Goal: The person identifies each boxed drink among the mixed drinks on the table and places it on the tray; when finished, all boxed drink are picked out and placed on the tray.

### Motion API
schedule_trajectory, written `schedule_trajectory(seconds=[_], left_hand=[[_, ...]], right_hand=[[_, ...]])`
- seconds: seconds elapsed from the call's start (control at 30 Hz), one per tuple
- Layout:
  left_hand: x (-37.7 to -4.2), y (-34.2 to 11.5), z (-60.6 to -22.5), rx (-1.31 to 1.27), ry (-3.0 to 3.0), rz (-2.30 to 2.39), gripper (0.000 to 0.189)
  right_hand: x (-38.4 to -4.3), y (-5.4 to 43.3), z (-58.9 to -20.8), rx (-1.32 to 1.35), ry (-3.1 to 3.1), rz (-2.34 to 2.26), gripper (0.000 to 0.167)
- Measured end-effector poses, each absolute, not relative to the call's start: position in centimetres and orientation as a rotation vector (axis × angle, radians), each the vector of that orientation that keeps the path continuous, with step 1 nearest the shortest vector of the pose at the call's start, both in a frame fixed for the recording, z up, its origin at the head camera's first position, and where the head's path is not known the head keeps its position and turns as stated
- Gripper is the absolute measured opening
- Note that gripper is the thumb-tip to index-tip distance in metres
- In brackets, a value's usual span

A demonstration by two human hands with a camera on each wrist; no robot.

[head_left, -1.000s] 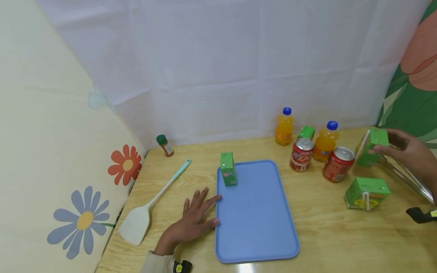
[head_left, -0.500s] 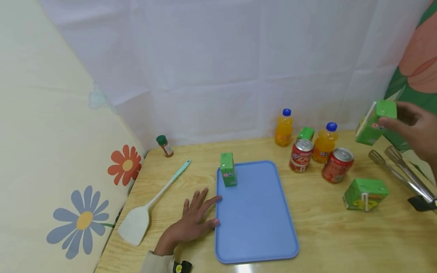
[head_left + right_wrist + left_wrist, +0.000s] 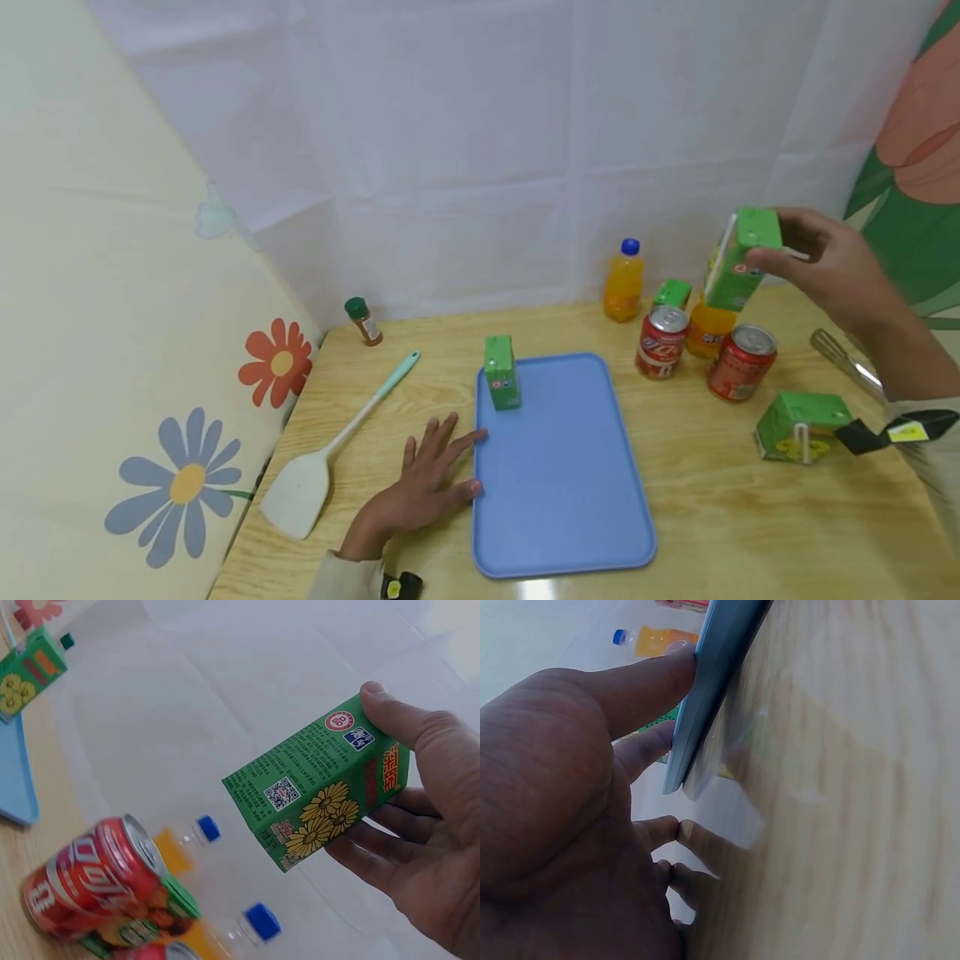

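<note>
My right hand (image 3: 832, 262) grips a green drink carton (image 3: 742, 258) between thumb and fingers, raised above the table. In the head view this carton overlaps the top of an orange drink bottle (image 3: 710, 327). Yellow flowers show on its side in the right wrist view, where the hand (image 3: 435, 795) holds it by one end. My left hand (image 3: 420, 483) lies with fingers spread at the left edge of a blue tray (image 3: 566, 483), thumb and a fingertip touching the rim. Another green carton (image 3: 502, 372) stands upright in the tray's far left corner.
Two red cans (image 3: 662, 342), a second orange bottle (image 3: 622, 283) and a partly hidden green carton (image 3: 673, 293) stand behind the tray's right side. A green carton (image 3: 801, 427) lies near the right forearm, by a metal utensil (image 3: 847, 360). Leftward are a spatula (image 3: 298, 493) and small jar (image 3: 363, 320).
My right hand has lifted the green carton from the table at the right and carried it leftward, over the orange bottle. The left hand has stayed in place.
</note>
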State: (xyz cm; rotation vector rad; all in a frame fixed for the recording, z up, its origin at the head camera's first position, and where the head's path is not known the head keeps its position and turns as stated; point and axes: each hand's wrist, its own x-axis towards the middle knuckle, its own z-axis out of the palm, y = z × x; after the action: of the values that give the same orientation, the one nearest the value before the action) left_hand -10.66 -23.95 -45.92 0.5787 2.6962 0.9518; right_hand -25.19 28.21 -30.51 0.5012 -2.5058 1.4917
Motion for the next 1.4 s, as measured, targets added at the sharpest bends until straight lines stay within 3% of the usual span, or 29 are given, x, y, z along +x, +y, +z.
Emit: schedule_trajectory(seconds=[0.53, 1.17, 1.4], left_hand=[[-10.7, -24.0, -45.9, 0.552, 2.686, 0.917, 0.065], [-10.5, -24.3, -46.1, 0.595, 2.702, 0.981, 0.064], [-10.4, -24.2, -45.8, 0.558, 2.690, 0.940, 0.065]], right_hand=[[-26.1, 20.5, -32.5, 0.673, -2.518, 1.676, 0.051], [-25.9, 14.5, -37.3, 0.760, -2.620, 1.872, 0.074], [-26.3, 13.6, -40.1, 0.797, -2.637, 1.865, 0.074]])
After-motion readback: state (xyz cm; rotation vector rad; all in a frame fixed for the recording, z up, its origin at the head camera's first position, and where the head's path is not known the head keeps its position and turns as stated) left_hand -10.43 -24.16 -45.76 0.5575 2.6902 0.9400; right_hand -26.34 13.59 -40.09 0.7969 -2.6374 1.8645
